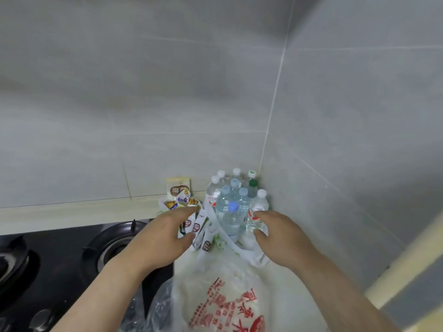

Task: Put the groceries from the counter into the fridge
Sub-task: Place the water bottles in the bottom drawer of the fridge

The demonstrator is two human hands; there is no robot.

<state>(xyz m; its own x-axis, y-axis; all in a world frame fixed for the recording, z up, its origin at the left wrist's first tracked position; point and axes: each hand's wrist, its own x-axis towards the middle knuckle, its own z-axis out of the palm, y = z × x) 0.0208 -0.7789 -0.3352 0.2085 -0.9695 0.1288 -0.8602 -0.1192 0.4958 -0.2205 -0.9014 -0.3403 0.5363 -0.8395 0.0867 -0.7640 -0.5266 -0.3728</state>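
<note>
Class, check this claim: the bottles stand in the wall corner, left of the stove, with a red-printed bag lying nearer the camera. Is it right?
One error. The head view shows the bottles in the wall corner right of the stove, not left. The red-printed bag does lie nearer the camera.

Pretty pale colours here
White bag (225,283) with red print, clear bottles (231,204) capped white and blue (one green), black hob (60,255).
</note>
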